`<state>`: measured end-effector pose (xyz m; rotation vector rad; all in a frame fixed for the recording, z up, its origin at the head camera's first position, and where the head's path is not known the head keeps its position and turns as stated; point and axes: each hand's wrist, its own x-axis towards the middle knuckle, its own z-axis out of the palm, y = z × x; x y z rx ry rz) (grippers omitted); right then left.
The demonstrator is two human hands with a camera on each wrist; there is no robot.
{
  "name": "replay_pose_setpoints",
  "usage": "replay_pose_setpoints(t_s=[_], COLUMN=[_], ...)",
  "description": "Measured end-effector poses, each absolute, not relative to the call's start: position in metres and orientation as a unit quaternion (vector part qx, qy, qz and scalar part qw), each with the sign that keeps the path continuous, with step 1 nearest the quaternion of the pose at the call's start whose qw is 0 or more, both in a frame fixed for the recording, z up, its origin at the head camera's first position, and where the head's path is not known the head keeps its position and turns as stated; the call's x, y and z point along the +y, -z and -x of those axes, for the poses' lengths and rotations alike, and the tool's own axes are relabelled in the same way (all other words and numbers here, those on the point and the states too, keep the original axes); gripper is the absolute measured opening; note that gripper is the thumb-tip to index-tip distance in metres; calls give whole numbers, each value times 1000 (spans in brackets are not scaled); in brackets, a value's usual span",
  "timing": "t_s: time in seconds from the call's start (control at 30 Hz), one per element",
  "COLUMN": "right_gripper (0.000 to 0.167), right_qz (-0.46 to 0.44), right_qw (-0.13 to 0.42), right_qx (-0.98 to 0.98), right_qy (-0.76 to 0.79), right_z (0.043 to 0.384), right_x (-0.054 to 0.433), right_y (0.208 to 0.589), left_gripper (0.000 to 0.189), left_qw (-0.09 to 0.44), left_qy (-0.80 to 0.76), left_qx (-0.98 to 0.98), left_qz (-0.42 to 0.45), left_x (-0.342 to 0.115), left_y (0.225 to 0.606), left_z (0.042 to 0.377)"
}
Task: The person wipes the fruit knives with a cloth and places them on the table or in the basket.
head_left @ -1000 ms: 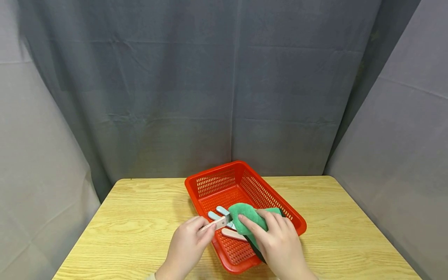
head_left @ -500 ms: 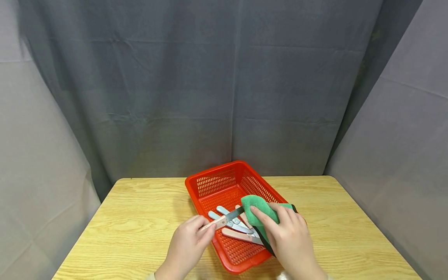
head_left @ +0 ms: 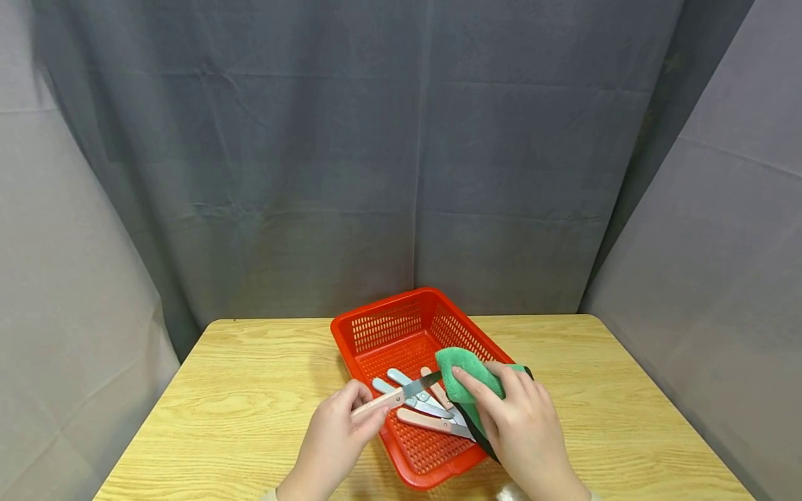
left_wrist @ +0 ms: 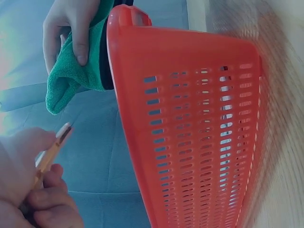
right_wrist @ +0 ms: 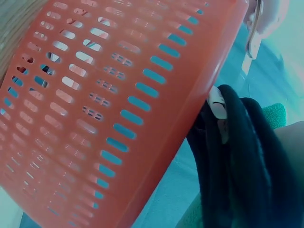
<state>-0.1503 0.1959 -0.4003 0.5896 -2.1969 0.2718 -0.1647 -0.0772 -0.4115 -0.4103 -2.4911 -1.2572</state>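
In the head view my left hand (head_left: 341, 435) grips a knife (head_left: 421, 384) by its pale pinkish handle, the blade pointing right over the basket. My right hand (head_left: 523, 424) pinches a folded green cloth (head_left: 465, 376) with a black edge. The cloth lies at the blade's tip; whether they touch, I cannot tell. Below both hands is a red plastic basket (head_left: 426, 480), holding several knives with light blue handles (head_left: 399, 376) and pinkish handles (head_left: 421, 419). The left wrist view shows the cloth (left_wrist: 71, 80) apart from the knife handle (left_wrist: 50, 154).
The basket stands at an angle on a wood-grain table (head_left: 263, 390). Grey curtains (head_left: 301, 174) hang behind it and at both sides. A small whitish thing (head_left: 510, 492), too cropped to identify, shows beside my right wrist.
My right hand has drawn the cloth rightward along the blade, from near the handle to the tip, baring the blade and more of the knives below. The left hand has barely moved.
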Motion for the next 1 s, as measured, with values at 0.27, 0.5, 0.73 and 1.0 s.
replay_pose_setpoints(t_s=[0.27,0.5,0.73,1.0], right_gripper=[51,50,51,44], right_qz=[-233,-230,-229,-224], right_qw=[411,411,412,405], right_qx=[-874,-875,-875,-880], right_qy=[-111,-110,-110,-110], right_z=[150,149,149,147], right_x=[198,200,202,207], right_y=[400,399,399,395], left_gripper=[25,16,14,10], left_qw=[172,172,199,189], left_qy=[451,451,426,413], left_qx=[-865,-865,-871,-878], left_qz=[142,138,139,148], left_x=[-77,-77,-77,-79], left_y=[413,413,412,410], left_z=[166,166,167,172])
